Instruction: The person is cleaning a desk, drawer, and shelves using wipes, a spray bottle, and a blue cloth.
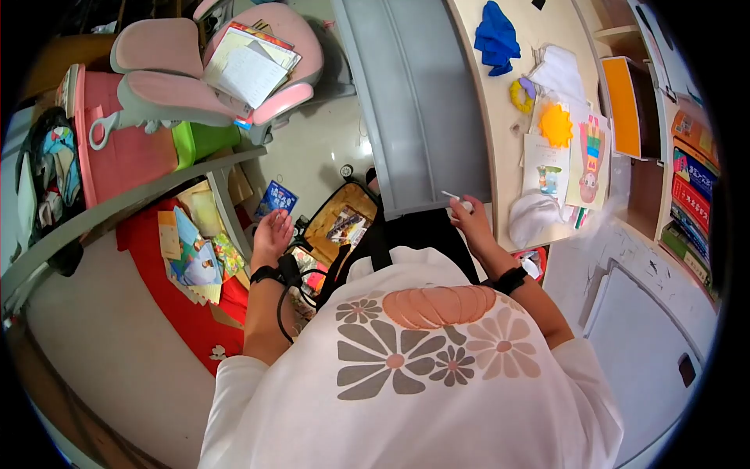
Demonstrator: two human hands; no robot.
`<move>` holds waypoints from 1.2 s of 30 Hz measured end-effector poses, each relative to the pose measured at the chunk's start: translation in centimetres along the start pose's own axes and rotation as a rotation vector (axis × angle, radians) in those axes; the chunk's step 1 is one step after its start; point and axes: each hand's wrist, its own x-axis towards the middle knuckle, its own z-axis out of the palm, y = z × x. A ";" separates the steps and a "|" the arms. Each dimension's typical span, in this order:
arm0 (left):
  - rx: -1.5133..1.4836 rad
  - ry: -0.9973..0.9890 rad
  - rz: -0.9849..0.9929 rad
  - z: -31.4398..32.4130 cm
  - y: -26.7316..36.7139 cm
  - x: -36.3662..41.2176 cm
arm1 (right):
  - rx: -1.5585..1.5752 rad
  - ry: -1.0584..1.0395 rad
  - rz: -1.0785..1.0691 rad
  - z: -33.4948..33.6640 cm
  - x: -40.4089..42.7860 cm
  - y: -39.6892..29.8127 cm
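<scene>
My right hand [469,220] holds a small white object [467,206] with a thin white stick or tip poking out; what it is I cannot tell. It is above the near end of a grey ribbed metal panel [422,117], beside the desk edge. My left hand [273,234] is palm up with fingers apart and holds nothing. Just beyond it a blue booklet [276,199] lies on the floor. To its right is an open bag [319,225] with printed papers inside. On the desk lie a blue cloth [497,40], white cloths [556,73] and a yellow sun-shaped piece [555,125].
A pink swivel chair [304,41] bears a stack of papers [252,73]. Pink [129,152] and green [205,140] bins stand at the left, behind a grey rail [135,193]. Paper items lie on red fabric [146,252]. Shelves with books [691,202] stand right of the desk [504,176].
</scene>
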 end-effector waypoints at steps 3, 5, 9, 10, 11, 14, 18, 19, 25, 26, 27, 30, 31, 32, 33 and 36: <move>-0.023 0.000 -0.020 0.0 -0.4 0.0 | -0.263 -0.106 -0.153 2.5 1.3 -0.7; -0.021 0.007 -0.027 -0.2 -0.5 -0.4 | -0.653 -0.119 -0.614 4.7 2.2 -1.7; -0.031 0.030 -0.006 -2.7 -0.5 -1.0 | -0.776 -0.182 -0.783 7.7 4.3 -3.2; -0.048 0.053 0.002 -3.6 -0.6 -1.2 | -0.764 -0.207 -0.778 8.2 4.7 -3.5; -0.065 0.076 0.007 -4.5 -0.6 -1.3 | -0.753 -0.231 -0.772 8.5 5.0 -3.7; -0.099 0.104 0.003 -7.4 -1.4 -1.6 | -0.748 -0.224 -0.729 9.5 6.1 -4.7; -0.150 0.178 -0.037 -10.1 -2.8 -1.6 | -0.718 -0.183 -0.749 11.3 8.1 -7.2; -0.166 0.206 -0.066 -10.1 -3.1 -1.7 | -0.676 -0.107 -0.795 11.7 8.8 -8.0; -0.299 -0.120 -0.078 -18.1 -5.7 -0.6 | -0.541 -0.157 -0.750 16.9 10.8 -15.8; -0.249 0.014 -0.073 -14.7 -5.3 -0.4 | -0.538 -0.200 -0.680 16.6 12.6 -17.3; -0.196 0.157 -0.064 -11.3 -5.1 -1.1 | -0.529 -0.151 -0.695 15.8 13.9 -18.5; -0.230 0.138 -0.026 -11.8 -4.6 -1.9 | -0.426 -0.122 -0.677 17.5 14.9 -20.1; -0.236 0.130 -0.015 -11.9 -4.5 -1.9 | -0.427 -0.021 -0.748 18.1 16.2 -20.5; -0.258 0.117 -0.003 -12.1 -4.4 -2.0 | -0.426 0.082 -0.816 18.6 17.5 -20.9; -0.286 0.111 0.009 -12.4 -4.4 -2.1 | -0.425 0.073 -0.829 19.6 18.2 -21.3; -0.320 0.145 0.019 -12.6 -5.1 -2.6 | -0.431 0.174 -0.908 21.4 19.6 -23.7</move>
